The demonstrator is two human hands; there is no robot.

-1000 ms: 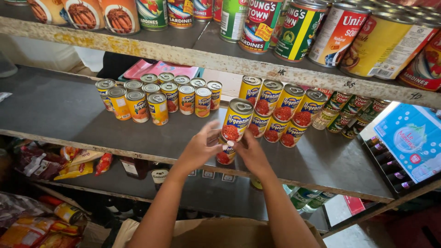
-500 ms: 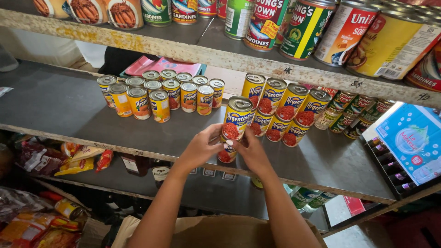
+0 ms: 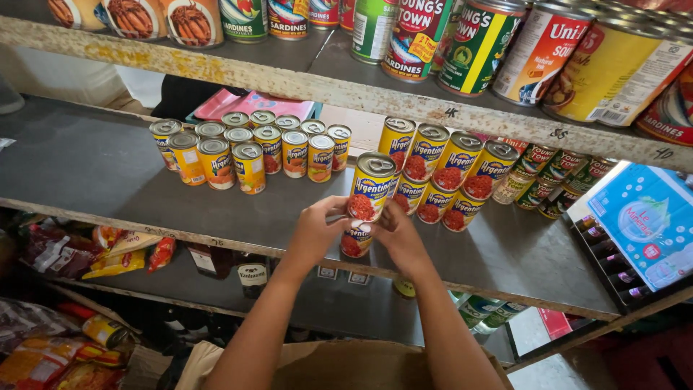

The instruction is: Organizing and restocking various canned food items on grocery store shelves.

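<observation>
My left hand [image 3: 315, 232] and right hand [image 3: 399, 235] are clasped around a stack of two yellow-and-red cans [image 3: 367, 206] at the grey shelf's [image 3: 86, 173] front edge; rigid, probably heavy and smooth-sided, best gripped round the sides.

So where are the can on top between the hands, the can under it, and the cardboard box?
Top can [image 3: 371, 189]: head view, on its yellow label.
Bottom can [image 3: 355, 243]: head view, on the red part of its label.
Cardboard box [image 3: 339, 365]: head view, on its brown flap between the forearms.
</observation>
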